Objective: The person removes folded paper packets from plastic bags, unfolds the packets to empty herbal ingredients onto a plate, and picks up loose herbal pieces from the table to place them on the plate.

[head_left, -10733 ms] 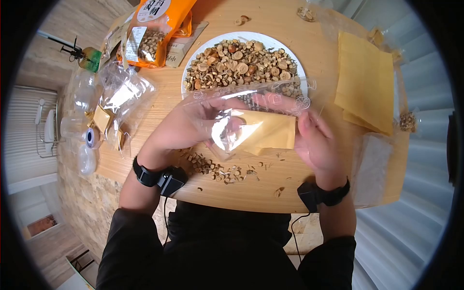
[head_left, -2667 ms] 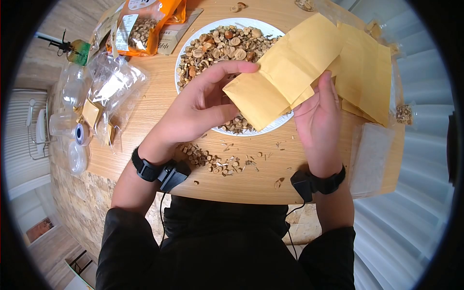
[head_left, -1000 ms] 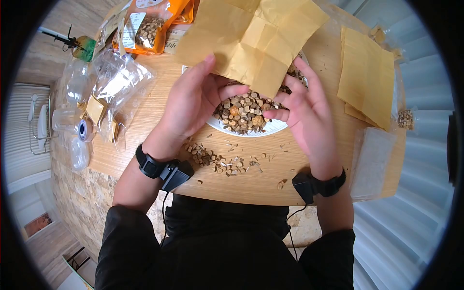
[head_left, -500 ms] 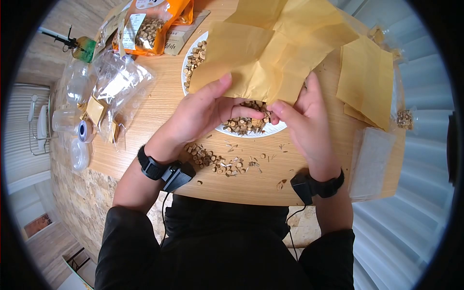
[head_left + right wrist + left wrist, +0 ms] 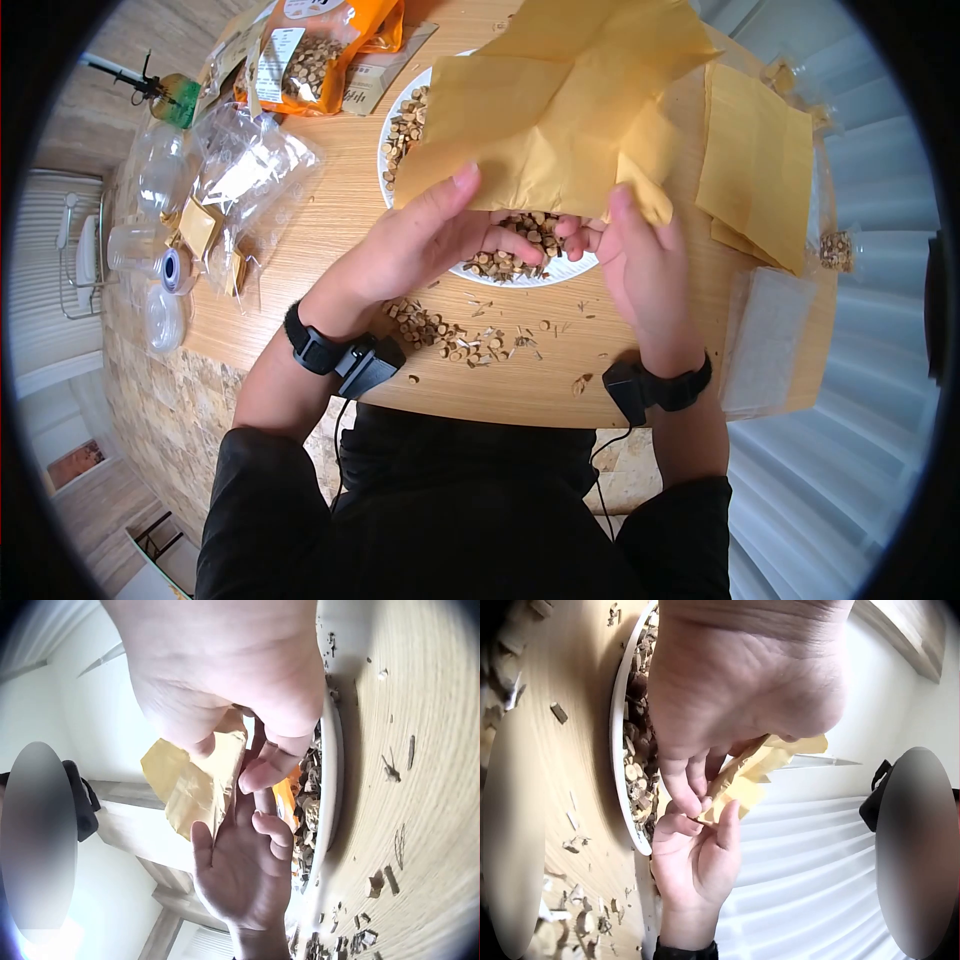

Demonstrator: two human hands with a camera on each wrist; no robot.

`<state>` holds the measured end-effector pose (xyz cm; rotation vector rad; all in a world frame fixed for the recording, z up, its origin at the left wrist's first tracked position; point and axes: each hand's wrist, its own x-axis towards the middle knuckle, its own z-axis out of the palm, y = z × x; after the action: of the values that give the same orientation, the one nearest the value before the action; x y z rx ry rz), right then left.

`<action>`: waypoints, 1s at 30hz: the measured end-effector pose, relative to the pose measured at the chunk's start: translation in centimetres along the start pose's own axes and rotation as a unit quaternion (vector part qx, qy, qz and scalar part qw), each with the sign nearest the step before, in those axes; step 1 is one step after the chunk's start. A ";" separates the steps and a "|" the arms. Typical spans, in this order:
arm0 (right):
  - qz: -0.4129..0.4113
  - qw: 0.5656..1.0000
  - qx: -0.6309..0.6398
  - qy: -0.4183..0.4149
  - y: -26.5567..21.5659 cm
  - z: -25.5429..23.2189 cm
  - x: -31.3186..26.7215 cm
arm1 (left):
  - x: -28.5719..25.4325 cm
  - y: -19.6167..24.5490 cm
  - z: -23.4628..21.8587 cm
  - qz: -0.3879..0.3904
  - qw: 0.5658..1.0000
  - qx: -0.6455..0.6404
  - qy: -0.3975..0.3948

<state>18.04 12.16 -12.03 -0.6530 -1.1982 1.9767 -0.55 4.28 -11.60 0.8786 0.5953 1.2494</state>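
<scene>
A large creased sheet of yellow-brown paper [image 5: 540,110] is spread above a white plate [image 5: 578,267] of dried herb slices [image 5: 510,260], hiding most of it. My left hand [image 5: 410,240] holds the near left edge, thumb on top and fingers underneath. At the near right corner my right hand [image 5: 645,265] pinches the paper under its thumb, and that corner is turned up. Both sets of fingers come close together beneath the sheet. In the left wrist view the paper [image 5: 739,787] rises over the right hand [image 5: 694,870]; the right wrist view shows the left hand [image 5: 247,881] below it.
More yellow-brown paper [image 5: 755,165] and a translucent packet [image 5: 770,335] lie at right. An orange herb bag [image 5: 330,70] stands at back left, near clear plastic bags [image 5: 245,165], tape [image 5: 175,270] and plastic cups [image 5: 130,248]. Loose herb bits [image 5: 450,335] litter the table's near side.
The paper came out of a clear bag and was unfolded from a small folded piece to a wide sheet. Just now the right hand has shifted to the right corner and turned it up.
</scene>
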 end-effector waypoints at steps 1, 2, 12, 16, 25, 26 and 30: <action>0.024 0.998 0.051 0.017 -0.2 0.0 0.1 | 0.1 0.1 0.0 0.006 1.000 0.002 0.005; 0.024 0.998 0.051 0.017 -0.3 0.0 0.2 | 0.1 0.2 0.0 0.006 1.000 0.002 0.005; 0.019 0.995 0.101 -0.006 -0.8 -1.5 0.4 | 0.3 0.5 -1.9 0.036 0.980 -0.197 0.008; 0.017 0.997 0.072 -0.001 -0.8 -1.4 0.5 | 0.3 0.8 -1.6 0.037 0.986 -0.157 0.038; 0.007 0.989 0.138 -0.043 -0.6 -1.7 0.7 | -0.2 0.4 -2.2 0.011 0.985 -0.170 0.001; 0.007 0.989 0.138 -0.043 -0.5 -1.7 0.7 | -0.2 0.6 -2.2 0.011 0.985 -0.170 0.001; 0.001 0.984 0.173 -0.038 -0.4 -1.7 0.7 | -0.1 0.5 -2.2 -0.033 0.984 -0.174 0.021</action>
<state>18.99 13.76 -12.44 -0.4032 -0.8656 2.1578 -2.61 4.72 -12.47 0.5366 0.4188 1.2665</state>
